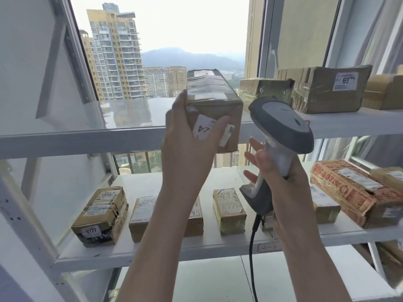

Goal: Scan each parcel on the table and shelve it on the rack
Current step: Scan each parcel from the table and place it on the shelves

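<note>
1. While your left hand (187,136) grips the taped parcel (214,99) by its near end, thumb across the label and fingers round the left side, the box is raised to the front edge of the upper shelf (87,138) with its far end reaching in over the board; whether it already rests there I cannot tell
2. Your right hand (281,177) holds the scanner (281,125) by its handle, just right of that parcel and level with the upper shelf's edge; several fingers stick out straight, so the hold looks to be mostly palm and thumb
3. Done, judging by what lies there: brown parcels (327,90) stand at the right end of the upper shelf, and a row of parcels (229,210) lines the board below it
4. Step in hand, as I read it: shelving, not scanning, since the scanner's head is turned away from the label under your thumb
5. Left to do: set this parcel down on the upper shelf and let go; the table is out of view, so you cannot count what remains from here
</note>
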